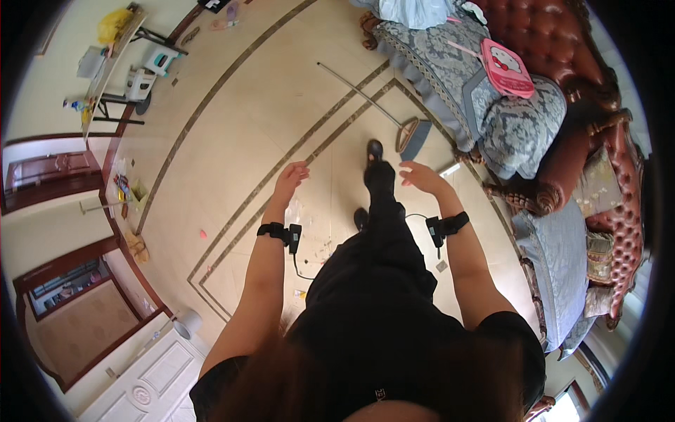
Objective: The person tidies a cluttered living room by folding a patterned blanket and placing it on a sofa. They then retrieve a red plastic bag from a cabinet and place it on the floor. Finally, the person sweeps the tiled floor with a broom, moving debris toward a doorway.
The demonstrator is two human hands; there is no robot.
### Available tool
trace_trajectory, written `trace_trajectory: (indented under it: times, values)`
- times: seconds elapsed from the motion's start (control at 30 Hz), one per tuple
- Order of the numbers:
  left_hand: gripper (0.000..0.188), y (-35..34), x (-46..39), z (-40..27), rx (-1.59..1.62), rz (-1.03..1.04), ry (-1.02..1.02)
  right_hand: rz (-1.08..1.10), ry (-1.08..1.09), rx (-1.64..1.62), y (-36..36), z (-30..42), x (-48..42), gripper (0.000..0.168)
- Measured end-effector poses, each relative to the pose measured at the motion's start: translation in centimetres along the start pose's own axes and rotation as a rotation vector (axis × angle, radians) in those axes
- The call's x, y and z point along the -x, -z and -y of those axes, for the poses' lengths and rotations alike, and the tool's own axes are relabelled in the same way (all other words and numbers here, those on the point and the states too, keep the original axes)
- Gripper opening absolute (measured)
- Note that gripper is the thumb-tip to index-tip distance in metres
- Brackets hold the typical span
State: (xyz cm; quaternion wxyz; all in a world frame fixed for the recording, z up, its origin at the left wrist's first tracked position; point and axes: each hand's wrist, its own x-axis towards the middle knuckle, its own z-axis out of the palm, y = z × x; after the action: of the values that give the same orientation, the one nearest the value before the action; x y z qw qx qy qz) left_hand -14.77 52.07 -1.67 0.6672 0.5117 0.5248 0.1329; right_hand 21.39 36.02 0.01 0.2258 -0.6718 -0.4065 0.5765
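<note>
Both of my hands reach forward in the air over the tiled floor (248, 116), holding nothing. My left hand (291, 182) has its fingers loosely bent and apart, above the dark border lines of the tiles. On the other side of my legs, my right hand (422, 178) is likewise loosely curled with a gap between thumb and fingers. The nearest thing to it is a broom (415, 138) lying on the floor, its grey bristles toward the sofa and its long handle pointing away. A white strip-like object (450, 170) lies just beyond the right hand, partly hidden.
A cloth-covered leather sofa (422, 58) with a pink bag (506, 68) runs along the right. Small litter (316, 248) is scattered behind my left hand. At left are a folding table (113, 68), stools (141, 82), a grey bin (187, 323) and a white door (153, 374).
</note>
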Motion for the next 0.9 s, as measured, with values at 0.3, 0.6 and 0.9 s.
trace_trajectory:
  times: [0.3, 0.6, 0.9]
  values:
    - [0.031, 2.0, -23.5, 0.5, 0.026, 0.050, 0.243, -0.047, -0.548, -0.573, 4.2, -12.8, -29.6, 0.038]
    - [0.031, -1.3, -41.0, 2.3, 0.244, -0.114, 0.383, -0.269, -0.182, 0.406, 7.8, -20.8, -56.2, 0.033]
    - [0.036, -2.7, -50.6, 11.2, 0.442, -0.026, 0.397, -0.308, -0.379, 0.559, 0.7, -34.1, -72.1, 0.055]
